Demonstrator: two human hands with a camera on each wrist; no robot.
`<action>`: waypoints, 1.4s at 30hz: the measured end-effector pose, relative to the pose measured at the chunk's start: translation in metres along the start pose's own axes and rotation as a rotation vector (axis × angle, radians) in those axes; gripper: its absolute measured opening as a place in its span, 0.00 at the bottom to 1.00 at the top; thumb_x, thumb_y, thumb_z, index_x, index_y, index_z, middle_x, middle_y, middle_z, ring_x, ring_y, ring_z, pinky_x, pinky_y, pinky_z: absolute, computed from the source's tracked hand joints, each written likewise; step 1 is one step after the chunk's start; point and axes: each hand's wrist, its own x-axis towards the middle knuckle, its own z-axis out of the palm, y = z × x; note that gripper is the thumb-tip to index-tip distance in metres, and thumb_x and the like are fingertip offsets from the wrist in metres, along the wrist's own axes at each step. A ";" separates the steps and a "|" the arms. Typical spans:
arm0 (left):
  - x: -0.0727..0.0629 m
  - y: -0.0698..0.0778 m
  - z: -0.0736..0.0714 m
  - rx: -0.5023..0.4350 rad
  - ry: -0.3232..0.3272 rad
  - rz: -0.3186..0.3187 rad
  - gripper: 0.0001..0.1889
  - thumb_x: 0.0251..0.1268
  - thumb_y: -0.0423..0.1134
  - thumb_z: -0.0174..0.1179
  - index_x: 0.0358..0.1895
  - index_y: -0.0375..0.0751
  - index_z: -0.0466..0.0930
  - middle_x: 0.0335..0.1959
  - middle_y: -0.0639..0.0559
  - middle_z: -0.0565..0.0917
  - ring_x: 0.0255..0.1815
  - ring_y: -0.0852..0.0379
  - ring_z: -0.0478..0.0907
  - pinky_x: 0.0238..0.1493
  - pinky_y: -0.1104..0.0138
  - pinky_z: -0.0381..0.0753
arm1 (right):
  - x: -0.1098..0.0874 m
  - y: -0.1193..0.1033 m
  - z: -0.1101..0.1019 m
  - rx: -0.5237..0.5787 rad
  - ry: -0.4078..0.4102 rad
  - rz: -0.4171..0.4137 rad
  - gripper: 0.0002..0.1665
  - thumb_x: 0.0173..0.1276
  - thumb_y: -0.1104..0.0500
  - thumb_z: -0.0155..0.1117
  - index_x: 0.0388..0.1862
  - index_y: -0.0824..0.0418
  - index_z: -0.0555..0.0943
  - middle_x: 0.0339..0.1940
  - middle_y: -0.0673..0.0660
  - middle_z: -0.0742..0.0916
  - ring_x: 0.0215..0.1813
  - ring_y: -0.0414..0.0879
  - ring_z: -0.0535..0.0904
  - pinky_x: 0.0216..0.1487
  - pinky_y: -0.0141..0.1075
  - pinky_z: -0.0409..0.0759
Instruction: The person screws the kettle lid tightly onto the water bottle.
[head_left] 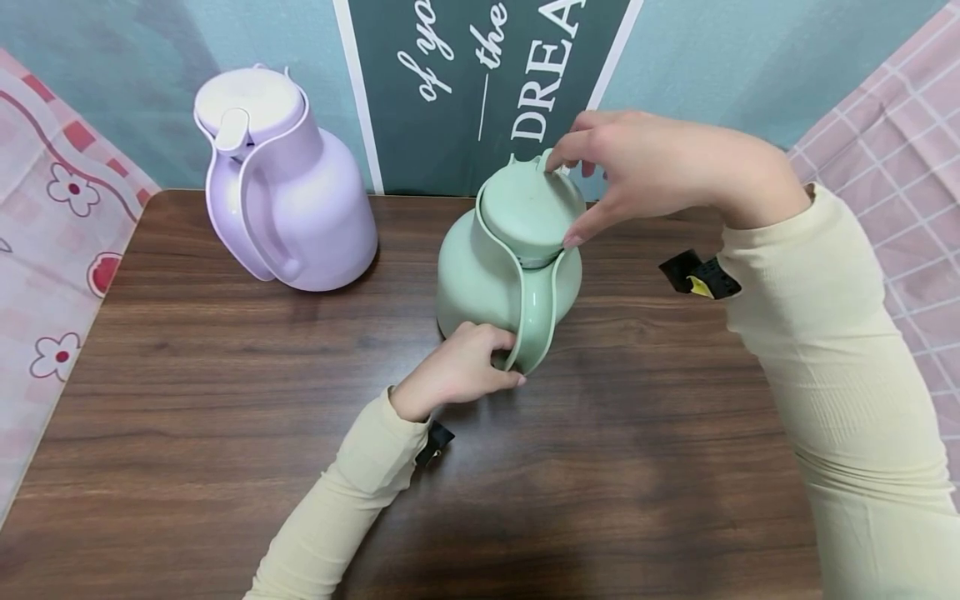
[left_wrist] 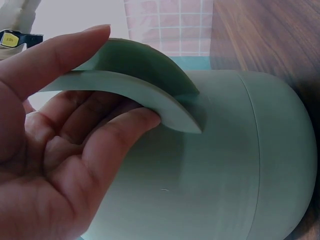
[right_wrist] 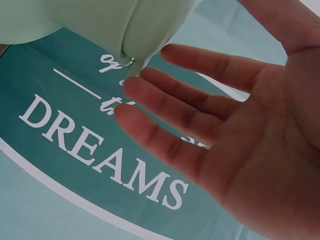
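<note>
A pale green thermos jug stands upright on the table, with its handle turned toward me. My left hand grips the lower part of that handle; in the left wrist view its fingers and thumb lie about the handle. At the jug's top, my right hand spans the right side of the green lid. Its thumb is at the lid's near edge and its fingers are by the spout side. The right wrist view shows those fingers fairly straight, fingertips at the lid's rim. A dark gap shows under the lid near the handle.
A lilac thermos jug stands at the back left of the brown wooden table. Behind both jugs hangs a blue-green cloth with white lettering. Patterned pink cloths border the table's sides.
</note>
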 end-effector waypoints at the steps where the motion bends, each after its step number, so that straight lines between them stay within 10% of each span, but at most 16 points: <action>1: 0.000 0.000 0.000 0.000 0.000 0.001 0.10 0.51 0.39 0.66 0.22 0.45 0.73 0.14 0.60 0.63 0.17 0.64 0.59 0.24 0.72 0.62 | 0.000 0.002 0.000 0.008 -0.001 -0.002 0.43 0.45 0.45 0.74 0.59 0.61 0.70 0.51 0.60 0.72 0.48 0.55 0.70 0.46 0.47 0.66; 10: 0.003 0.001 0.001 -0.007 -0.003 -0.016 0.08 0.51 0.38 0.66 0.24 0.45 0.74 0.14 0.60 0.63 0.18 0.63 0.60 0.24 0.72 0.61 | 0.005 0.011 -0.005 0.022 -0.127 -0.032 0.49 0.48 0.51 0.74 0.67 0.59 0.62 0.69 0.58 0.61 0.66 0.59 0.59 0.60 0.54 0.57; 42: 0.007 0.001 0.001 -0.027 0.007 -0.025 0.11 0.51 0.37 0.66 0.21 0.45 0.72 0.14 0.59 0.63 0.17 0.63 0.59 0.24 0.72 0.60 | 0.006 0.012 -0.004 -0.020 -0.038 -0.042 0.39 0.47 0.44 0.73 0.52 0.68 0.75 0.49 0.62 0.78 0.50 0.55 0.71 0.53 0.48 0.64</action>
